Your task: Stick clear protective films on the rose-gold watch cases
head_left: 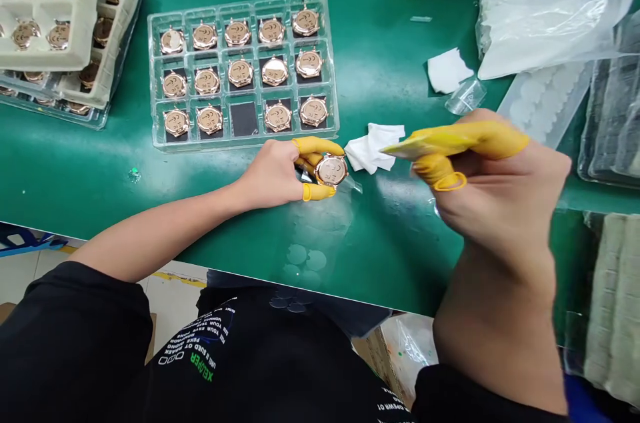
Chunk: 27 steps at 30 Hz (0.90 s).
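Observation:
My left hand [273,173], with yellow finger cots, grips a rose-gold watch case [331,170] by its edges, just below a clear plastic tray [243,141]. A scrap of clear film [351,185] sticks out beside the case. The tray holds several similar cases in black-lined compartments, and one compartment [244,119] shows only its black base. My right hand [493,189] is raised to the right, blurred by motion, with yellow cots on its fingers. Whether those fingertips hold anything is hidden by the blur. A crumpled white cloth [373,148] lies between my hands, touching neither.
Stacked white trays of watch cases [85,9] sit at the upper left of the green work mat [380,256]. A white wipe [449,69], a small clear plastic piece [466,96] and plastic bags [550,23] lie at the upper right. The mat's front edge runs below my arms.

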{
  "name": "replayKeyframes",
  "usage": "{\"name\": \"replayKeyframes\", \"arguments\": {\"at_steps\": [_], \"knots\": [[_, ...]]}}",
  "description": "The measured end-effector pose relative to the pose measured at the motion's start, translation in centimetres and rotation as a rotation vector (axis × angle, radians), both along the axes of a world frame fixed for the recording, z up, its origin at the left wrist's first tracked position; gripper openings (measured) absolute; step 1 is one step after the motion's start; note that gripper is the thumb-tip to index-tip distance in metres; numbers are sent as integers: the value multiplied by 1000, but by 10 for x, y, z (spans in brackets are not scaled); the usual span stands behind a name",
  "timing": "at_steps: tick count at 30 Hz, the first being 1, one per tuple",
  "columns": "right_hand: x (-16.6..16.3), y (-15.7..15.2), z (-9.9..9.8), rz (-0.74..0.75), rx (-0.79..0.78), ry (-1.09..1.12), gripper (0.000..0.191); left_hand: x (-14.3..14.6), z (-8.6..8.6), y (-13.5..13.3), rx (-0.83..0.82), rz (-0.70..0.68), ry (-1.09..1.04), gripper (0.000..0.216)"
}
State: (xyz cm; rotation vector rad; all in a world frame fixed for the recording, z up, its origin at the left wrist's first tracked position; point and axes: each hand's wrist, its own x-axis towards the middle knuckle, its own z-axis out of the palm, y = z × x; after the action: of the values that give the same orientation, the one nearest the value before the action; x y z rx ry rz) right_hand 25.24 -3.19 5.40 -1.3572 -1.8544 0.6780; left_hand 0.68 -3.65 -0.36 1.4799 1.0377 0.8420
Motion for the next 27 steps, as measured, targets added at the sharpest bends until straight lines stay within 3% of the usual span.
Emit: {"name": "replayKeyframes", "arguments": {"at_steps": [3, 8, 16, 21, 23, 27], "knots": [[-9, -2, -10, 95, 183, -89, 2, 1, -1, 0, 5, -5, -19, 53], [-21, 3, -24, 231, 232, -85, 24, 1, -4, 0, 8, -22, -51, 53], [-30, 8, -47, 138, 134, -161, 18, -3, -1, 0, 57, -38, 48, 49], [-33, 3, -53, 116, 219, -167, 18, -4, -2, 0, 99, -50, 55, 47], [-35, 4, -58, 118, 304, -167, 19, -4, -3, -1, 113, -46, 41, 46], [-40, 8, -69, 125, 650, -41, 31, -4, -3, -1, 119, -46, 49, 46]]}}
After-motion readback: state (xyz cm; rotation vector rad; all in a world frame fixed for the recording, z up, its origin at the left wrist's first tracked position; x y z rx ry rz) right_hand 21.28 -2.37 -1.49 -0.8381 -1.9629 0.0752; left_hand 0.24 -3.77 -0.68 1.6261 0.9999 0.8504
